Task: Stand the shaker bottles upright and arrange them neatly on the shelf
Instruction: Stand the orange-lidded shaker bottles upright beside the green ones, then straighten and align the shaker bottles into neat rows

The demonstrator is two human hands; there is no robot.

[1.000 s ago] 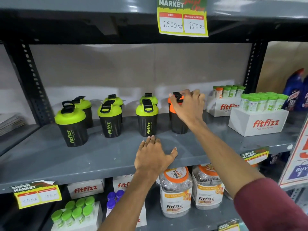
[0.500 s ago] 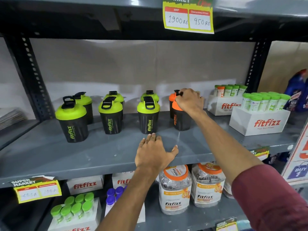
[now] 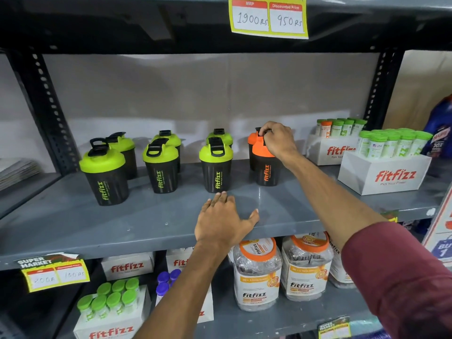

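Observation:
Several black shaker bottles stand upright on the grey shelf (image 3: pixel 73 223) in two rows. Green-lidded ones sit at the left (image 3: pixel 104 172), the middle (image 3: pixel 161 167) and the centre (image 3: pixel 215 167), each with another green-lidded bottle behind it. Two orange-lidded bottles stand at the right; my right hand (image 3: pixel 277 140) grips the lid of the front orange-lidded shaker (image 3: pixel 265 171). My left hand (image 3: pixel 223 220) rests flat on the shelf's front edge, fingers spread, just in front of the centre green bottle.
White fitfizz boxes of green-capped tubes (image 3: pixel 384 172) stand on the shelf's right end. The perforated uprights (image 3: pixel 49 106) frame the bay. Below sit orange-lidded jars (image 3: pixel 256 272), more tube boxes (image 3: pixel 110 311) and price tags (image 3: pixel 55 275).
My right hand has brought the front orange shaker slightly right and down onto the shelf, settling it in line with the front row. The left hand stays put.

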